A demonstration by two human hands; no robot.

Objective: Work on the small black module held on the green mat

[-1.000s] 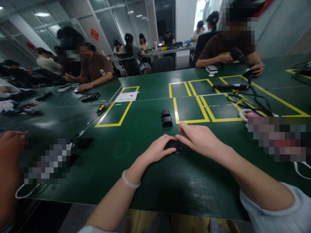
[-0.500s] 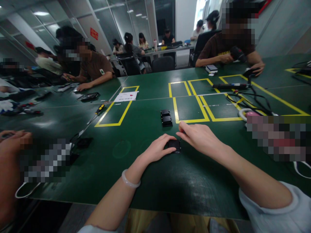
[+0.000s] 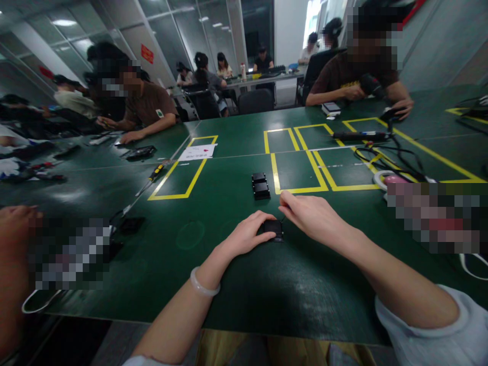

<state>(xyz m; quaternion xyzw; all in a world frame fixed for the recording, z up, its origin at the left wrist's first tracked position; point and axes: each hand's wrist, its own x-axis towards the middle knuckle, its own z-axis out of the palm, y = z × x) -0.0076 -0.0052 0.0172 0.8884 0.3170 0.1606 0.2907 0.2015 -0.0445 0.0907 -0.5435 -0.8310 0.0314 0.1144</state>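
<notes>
In the head view a small black square block (image 3: pixel 273 230) lies flat on the green table. My left hand (image 3: pixel 249 234) is closed round its left side, thumb at the near edge and fingers at the far edge. My right hand (image 3: pixel 307 211) is pinched shut just beyond the block's right far corner. A thin dark rod (image 3: pixel 282 219), perhaps a hex key, runs from its fingertips down to that corner; most of it is hidden. Two similar black blocks (image 3: pixel 261 186) sit one behind the other, farther off, with bright spots along their sides.
Yellow tape frames (image 3: pixel 301 190) mark the table (image 3: pixel 229 284). A white paper sheet (image 3: pixel 197 152) and a yellow-black screwdriver (image 3: pixel 156 173) lie to the left. Black cables (image 3: pixel 400 157) and a tape roll (image 3: pixel 381 179) lie right. Co-workers sit opposite; another person's arm (image 3: pixel 17 254) is at left.
Both my hands stay almost in place. My right fingertips have shifted very slightly, and the thin rod shows a little more clearly. The person's hand at far left has drawn back slightly.
</notes>
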